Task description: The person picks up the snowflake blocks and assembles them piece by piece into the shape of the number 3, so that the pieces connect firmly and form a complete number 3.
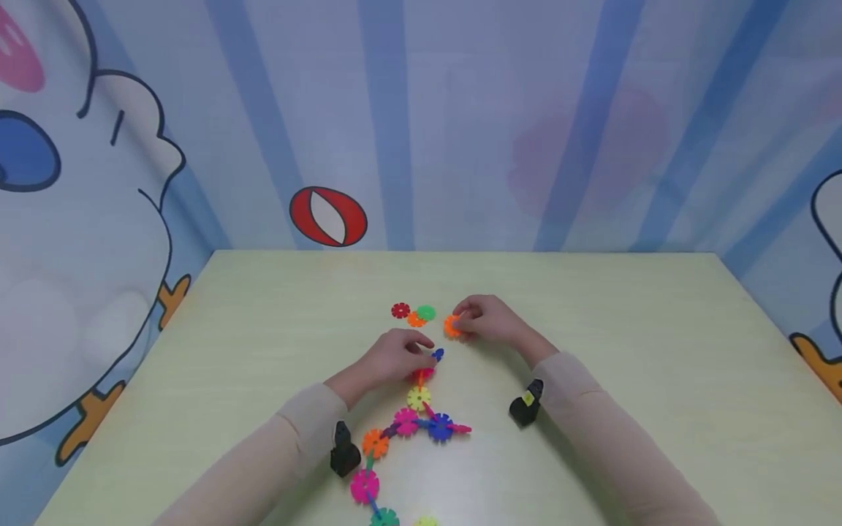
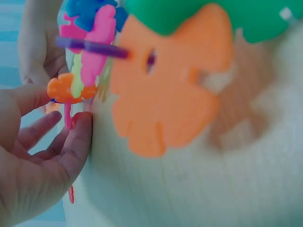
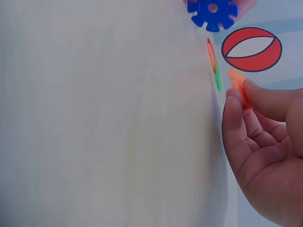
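My right hand (image 1: 490, 319) pinches an orange notched plastic disc (image 1: 451, 326) between thumb and fingers; the right wrist view shows the disc (image 3: 240, 87) nearly edge-on. With thumb and fingers my left hand (image 1: 395, 354) holds the far end of a chain of interlocked flower-shaped discs, at a pink-red disc (image 1: 424, 373). A blue disc (image 1: 438, 354) stands at that end, beside the left fingertips. Toward me the chain runs through a yellow disc (image 1: 419, 398), a pink disc (image 1: 406, 422) and an orange disc (image 1: 375, 443). The left hand partly hides the held end.
Beyond the hands lie a loose red disc (image 1: 400, 310), an orange disc (image 1: 416, 320) and a green disc (image 1: 426, 313), the last two overlapping. A blue disc (image 1: 441, 427) branches off the chain. The pale table (image 1: 645, 307) meets a printed cloth backdrop (image 1: 460, 146).
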Tool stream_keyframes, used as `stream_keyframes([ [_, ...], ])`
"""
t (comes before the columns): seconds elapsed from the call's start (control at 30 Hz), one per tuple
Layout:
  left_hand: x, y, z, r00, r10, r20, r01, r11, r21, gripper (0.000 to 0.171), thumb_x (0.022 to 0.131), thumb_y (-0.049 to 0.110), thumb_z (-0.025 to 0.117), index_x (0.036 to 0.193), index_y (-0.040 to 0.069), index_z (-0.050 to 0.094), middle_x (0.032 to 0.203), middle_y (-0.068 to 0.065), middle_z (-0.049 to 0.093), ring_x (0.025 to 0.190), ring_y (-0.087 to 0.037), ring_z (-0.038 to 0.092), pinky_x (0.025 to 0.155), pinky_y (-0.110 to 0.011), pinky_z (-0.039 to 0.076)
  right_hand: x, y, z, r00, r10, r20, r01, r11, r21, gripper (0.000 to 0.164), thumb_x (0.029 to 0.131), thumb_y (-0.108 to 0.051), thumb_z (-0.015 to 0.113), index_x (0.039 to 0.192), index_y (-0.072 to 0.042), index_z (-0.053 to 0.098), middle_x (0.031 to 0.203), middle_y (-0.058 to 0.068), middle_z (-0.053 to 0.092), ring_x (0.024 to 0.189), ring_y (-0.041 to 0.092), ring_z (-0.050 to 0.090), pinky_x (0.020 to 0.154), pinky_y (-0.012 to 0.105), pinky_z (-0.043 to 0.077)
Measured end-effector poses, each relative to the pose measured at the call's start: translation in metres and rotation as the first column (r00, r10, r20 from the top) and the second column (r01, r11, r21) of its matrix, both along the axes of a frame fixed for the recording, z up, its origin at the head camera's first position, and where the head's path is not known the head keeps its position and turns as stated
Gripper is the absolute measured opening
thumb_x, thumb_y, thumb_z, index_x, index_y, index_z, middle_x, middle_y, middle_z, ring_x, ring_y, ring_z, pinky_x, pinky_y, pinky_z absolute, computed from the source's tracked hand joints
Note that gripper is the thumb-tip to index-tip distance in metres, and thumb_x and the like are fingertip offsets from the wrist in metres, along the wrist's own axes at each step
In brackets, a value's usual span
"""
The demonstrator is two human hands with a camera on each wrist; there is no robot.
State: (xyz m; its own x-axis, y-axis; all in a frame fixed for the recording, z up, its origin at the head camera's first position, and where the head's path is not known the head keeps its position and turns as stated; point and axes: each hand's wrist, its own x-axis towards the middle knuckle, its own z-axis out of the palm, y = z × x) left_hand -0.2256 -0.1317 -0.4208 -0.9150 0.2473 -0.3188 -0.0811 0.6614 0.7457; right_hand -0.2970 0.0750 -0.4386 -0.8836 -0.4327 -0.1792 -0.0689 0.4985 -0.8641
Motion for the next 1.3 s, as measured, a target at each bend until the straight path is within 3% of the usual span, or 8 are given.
stream_keyframes([
  [0.37,-0.002,-0.005,-0.004,1.000,-0.025,-0.007,0.026,0.999,0.043,0.029,0.089,0.023,0.069,0.116,0.013,0.069,0.098,-0.003,0.064,0.084,-0.017,0.059,0.074,-0.029,0.053,0.025,0.008,0.000,0.988,0.038,0.153,-0.022,0.995,-0.101,0.026,0.094,-0.009,0.060,0.116,0.005,0.060,0.086,0.010,0.069,0.068,0.018,0.066,0.069,0.032,0.058],
  [1.07,-0.001,-0.008,-0.009,0.999,-0.035,-0.024,0.037,0.995,0.089,0.022,0.091,0.014,0.067,0.111,0.007,0.073,0.093,-0.002,0.070,0.070,-0.014,0.058,0.070,-0.024,0.051,0.032,0.000,0.002,0.987,0.072,0.141,-0.060,0.994,-0.094,0.026,0.094,-0.008,0.060,0.117,0.003,0.065,0.084,0.008,0.068,0.066,0.015,0.065,0.068,0.029,0.057],
  [1.3,0.000,-0.007,-0.012,0.997,-0.034,-0.063,0.037,0.998,0.059,0.020,0.090,0.013,0.068,0.109,0.008,0.074,0.098,-0.002,0.071,0.081,-0.015,0.059,0.076,-0.028,0.052,0.032,-0.001,0.000,0.987,0.071,0.144,-0.057,0.993,-0.100,0.025,0.093,-0.007,0.060,0.115,0.004,0.066,0.082,0.007,0.069,0.064,0.014,0.065,0.068,0.030,0.057],
])
